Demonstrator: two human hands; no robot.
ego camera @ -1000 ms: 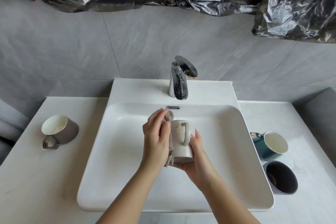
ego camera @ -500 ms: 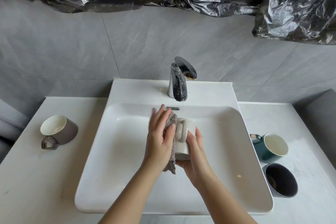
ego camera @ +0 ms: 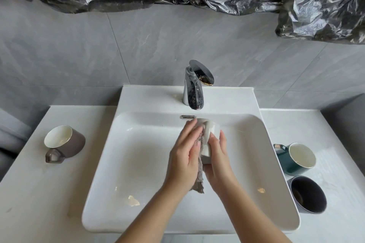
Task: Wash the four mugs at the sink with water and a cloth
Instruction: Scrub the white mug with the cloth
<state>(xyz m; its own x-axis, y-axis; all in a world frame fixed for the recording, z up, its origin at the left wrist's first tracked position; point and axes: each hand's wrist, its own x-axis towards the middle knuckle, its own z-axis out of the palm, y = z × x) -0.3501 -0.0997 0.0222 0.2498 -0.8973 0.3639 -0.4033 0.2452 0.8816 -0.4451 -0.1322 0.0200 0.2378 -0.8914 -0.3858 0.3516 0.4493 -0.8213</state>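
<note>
Ceramic, glossy and cylindrical, the white mug (ego camera: 212,134) tilts over the smooth sink (ego camera: 138,163), below the chrome tap (ego camera: 193,89) at 12 o'clock. My left hand (ego camera: 185,156) lays straight fingers on it, pressing the nubbly grey cloth (ego camera: 199,175) to its side; my right hand (ego camera: 218,162) curls round it from 3 o'clock. Four mugs: this one, a brown mug (ego camera: 73,144) at 9 o'clock, a green mug (ego camera: 286,163) and a dark mug (ego camera: 308,195) near 3 and 4.
</note>
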